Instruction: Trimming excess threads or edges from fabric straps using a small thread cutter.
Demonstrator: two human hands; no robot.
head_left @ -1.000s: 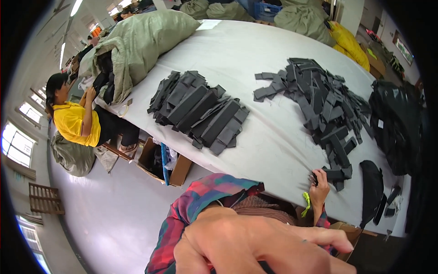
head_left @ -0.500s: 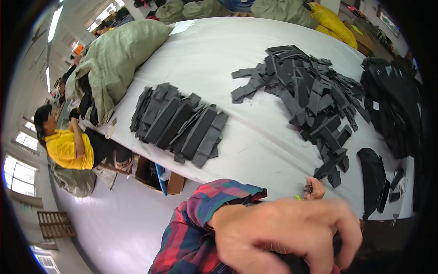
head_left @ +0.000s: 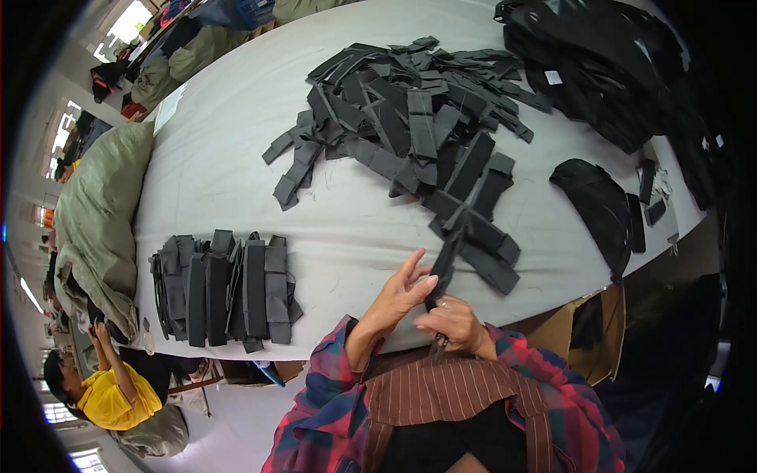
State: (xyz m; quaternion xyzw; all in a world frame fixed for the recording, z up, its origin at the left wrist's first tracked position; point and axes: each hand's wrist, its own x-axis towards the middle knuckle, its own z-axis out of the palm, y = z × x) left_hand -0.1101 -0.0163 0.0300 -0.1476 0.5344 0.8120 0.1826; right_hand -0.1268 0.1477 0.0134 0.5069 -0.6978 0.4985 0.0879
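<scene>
My left hand (head_left: 394, 299) is at the table's near edge with fingers stretched and apart, its thumb tip against a dark grey fabric strip (head_left: 447, 260). Just right of it, my right hand (head_left: 461, 325) is closed, a ring on one finger. A small pair of thread snips (head_left: 439, 344) sticks out below its fingers, partly hidden. The strip's lower end reaches down between both hands; its upper end meets a loose heap of similar folded strips (head_left: 422, 130). Whether the right fingers also pinch the strip is hard to see.
Neatly lined-up strips (head_left: 214, 292) lie on the white table (head_left: 213, 169) at left. Black garments (head_left: 591, 71) and a curved black piece (head_left: 595, 209) are at right, beside a dark phone-like object (head_left: 635, 223). A green sack (head_left: 102, 205) and a person in yellow (head_left: 122, 400) are further left.
My view has turned right and down. My left hand has drawn back from close before the camera to beside my right hand, and its thumb now meets the strip.
</scene>
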